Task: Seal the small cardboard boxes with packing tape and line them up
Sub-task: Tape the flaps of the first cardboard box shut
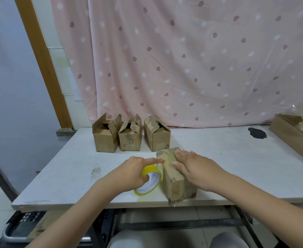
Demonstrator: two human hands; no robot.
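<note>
A small closed cardboard box (172,183) lies near the table's front edge. My right hand (193,167) rests flat on its top with straight fingers. My left hand (134,169) grips a yellowish roll of packing tape (149,183) just left of the box, thumb inside the core, and its index finger points to the box's top left edge. Three more small boxes stand in a row further back with their flaps up: left (105,136), middle (130,138), right (158,136).
The white table (236,167) has a dark mark (257,133) at the back right. A brown tray (293,138) with pale contents sits at the right edge. A pink patterned curtain (183,59) hangs behind. Below the table are a frame and my knees.
</note>
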